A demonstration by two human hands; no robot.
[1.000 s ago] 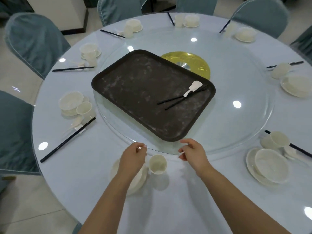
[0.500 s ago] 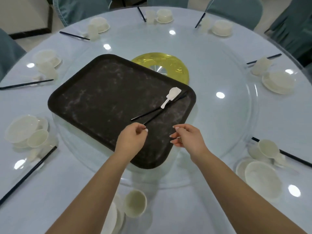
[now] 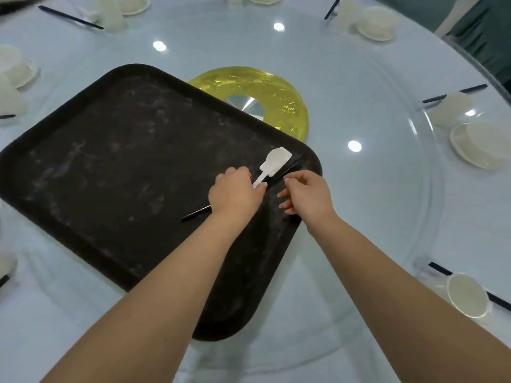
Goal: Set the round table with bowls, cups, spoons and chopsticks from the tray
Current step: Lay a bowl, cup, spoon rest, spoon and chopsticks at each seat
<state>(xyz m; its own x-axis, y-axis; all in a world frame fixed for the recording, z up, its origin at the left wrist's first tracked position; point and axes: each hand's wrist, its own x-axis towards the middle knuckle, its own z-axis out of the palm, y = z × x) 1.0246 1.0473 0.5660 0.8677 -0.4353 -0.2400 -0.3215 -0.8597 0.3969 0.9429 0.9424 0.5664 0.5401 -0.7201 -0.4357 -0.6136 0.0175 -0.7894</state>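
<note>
On the tray (image 3: 110, 167) only a spoon (image 3: 273, 165) and chopsticks (image 3: 197, 214) remain. Left hand (image 3: 235, 193) pinches the spoon's handle; right hand (image 3: 307, 193) hovers loosely curled, holding nothing. Visible places look laid; probably one left.

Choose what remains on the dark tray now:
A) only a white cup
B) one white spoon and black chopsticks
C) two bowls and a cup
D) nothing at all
B: only the white spoon and the black chopsticks lie on the tray, under both hands.
</note>
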